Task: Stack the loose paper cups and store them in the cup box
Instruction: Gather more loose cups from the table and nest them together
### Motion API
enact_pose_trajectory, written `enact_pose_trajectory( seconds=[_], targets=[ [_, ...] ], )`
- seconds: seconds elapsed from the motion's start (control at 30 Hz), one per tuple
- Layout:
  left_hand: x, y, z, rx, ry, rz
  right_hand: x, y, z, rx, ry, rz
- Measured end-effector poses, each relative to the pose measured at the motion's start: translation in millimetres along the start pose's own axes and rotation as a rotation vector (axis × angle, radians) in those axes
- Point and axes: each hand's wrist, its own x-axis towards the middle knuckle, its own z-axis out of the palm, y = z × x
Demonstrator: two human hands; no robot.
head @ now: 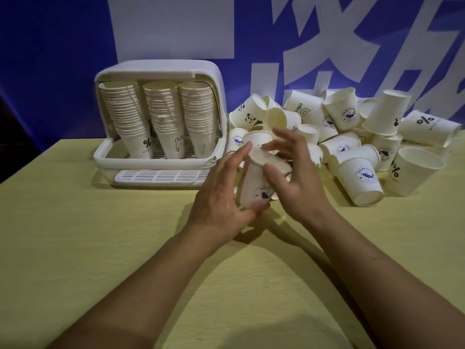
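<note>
My left hand (221, 195) grips a white paper cup (254, 182) with a blue whale logo, thumb under its base and fingers along its far side. My right hand (294, 172) is at the cup's rim, thumb on the rim edge, fingers spread and relaxed above it. The white cup box (105, 157) stands open at the back left with three tall stacks of cups (163, 117) inside. A pile of loose paper cups (352, 132) lies at the back right, some upright, some tipped over.
The yellow table (100, 235) spreads out in front of my arms. A blue wall with large white characters (176, 34) stands behind the box and the pile. A white slotted tray (158, 176) sticks out from the box's base.
</note>
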Motion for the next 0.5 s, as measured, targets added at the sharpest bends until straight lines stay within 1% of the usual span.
enact_pose_trajectory(
  seconds=[0.07,0.1,0.17,0.2,0.23,0.3,0.33,0.5],
  targets=[
    [0,1,-2,-0.015,-0.015,-0.046,-3,2,6,0.017,-0.096,0.033],
    [0,-1,-3,-0.013,-0.013,-0.068,-3,3,8,0.052,-0.112,0.054],
    [1,-5,-7,-0.033,0.002,-0.111,-2,10,9,0.06,-0.076,0.087],
    [2,-6,-9,-0.055,0.008,-0.127,0,15,8,-0.024,-0.039,0.091],
    [3,-8,-12,-0.076,0.007,-0.139,2,21,8,-0.158,-0.021,0.096],
    [5,-12,-16,-0.102,-0.032,-0.17,5,31,5,-0.43,-0.034,0.123],
    [6,-14,-19,-0.104,-0.062,-0.184,6,34,4,-0.516,-0.056,0.14],
    [7,-19,-23,-0.08,-0.2,-0.176,6,39,1,-0.677,-0.153,0.243]
  ],
)
